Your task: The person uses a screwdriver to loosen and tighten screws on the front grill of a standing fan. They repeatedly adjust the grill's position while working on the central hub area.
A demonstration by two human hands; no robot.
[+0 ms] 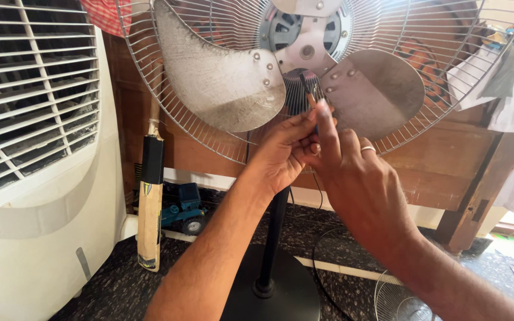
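Your left hand [281, 151] and right hand [352, 178] meet just below the hub [307, 52] of a pedestal fan, in front of the lower part of the rear wire guard [179, 128]. Both hands close together around a slim screwdriver [308, 90]. Its long axis runs nearly vertical, leaning slightly to the left at the top. The dark tip points up toward the hub and the base of the blades; the handle end points down and sits hidden between your fingers. Your left hand pinches the tool from the left with its fingers curled narrow. Your right hand grips from the right, its index finger laid up along the shaft; a ring [368, 148] shows on one finger.

Two dusty metal blades flank the tool: the left blade [221, 77] and the right blade [376, 86].

The black fan pole [273, 238] descends behind your left forearm to the round base [287, 297]. A white air cooler [37, 148] stands at the left. A cricket bat [150, 202] leans upright beside it, with a toy tractor [182, 208] just to its right. A detached wire guard [400, 300] lies on the floor at lower right.
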